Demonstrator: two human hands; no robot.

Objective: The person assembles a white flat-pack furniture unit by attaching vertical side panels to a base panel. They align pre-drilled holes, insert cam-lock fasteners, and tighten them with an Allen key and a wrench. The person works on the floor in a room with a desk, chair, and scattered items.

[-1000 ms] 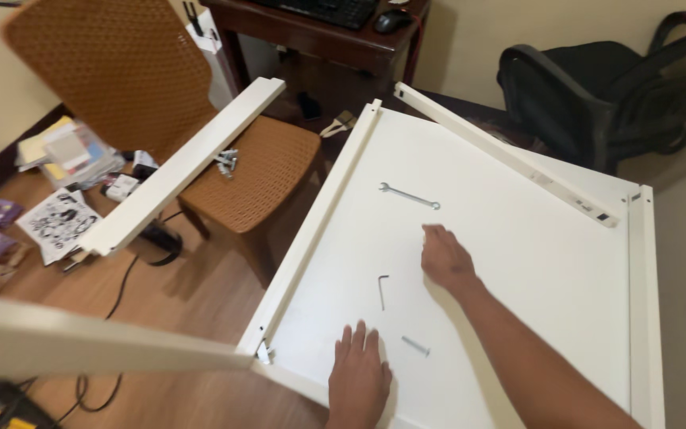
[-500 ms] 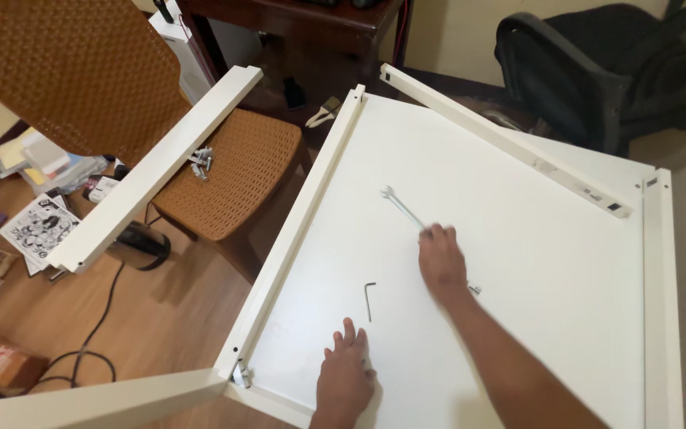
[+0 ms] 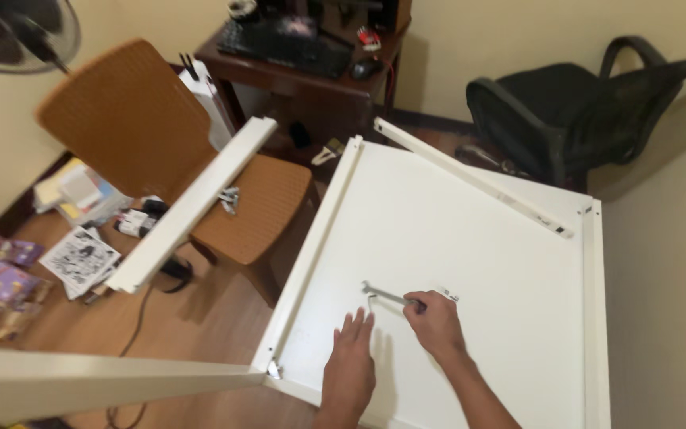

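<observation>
panel: big white flat board [image 3: 470, 270] lies in front of you, raised rails along its left, far and right edges; takes up most of the lower right of the view.
loose rail: long white strip [image 3: 192, 202] rests across the brown chair seat, slanting from near you up toward the desk.
near rail: another white strip [image 3: 97, 381] runs in from the lower left and meets the panel's near-left corner at a small metal bracket [image 3: 274, 370].
brown chair: woven plastic chair [image 3: 132, 127] left of the panel, some small metal hardware on the seat beside the loose rail.
office chair: black one [image 3: 565, 111] past the panel's far right corner.
desk: dark wooden desk [image 3: 303, 67] at the wall, keyboard on top.
floor clutter: papers and purple packets [image 3: 9, 278] on the wooden floor, far left.
left hand: your left hand [image 3: 351, 361] lies flat on the panel, fingers spread and straight, holding nothing.
right hand: your right hand [image 3: 437, 322] sits just right of it, fingers curled down onto the wrench's near end; pinching it or only touching, cannot tell.
wrench: thin metal wrench [image 3: 387, 295] lies flat on the panel, open head pointing left, just above your left fingertips.
</observation>
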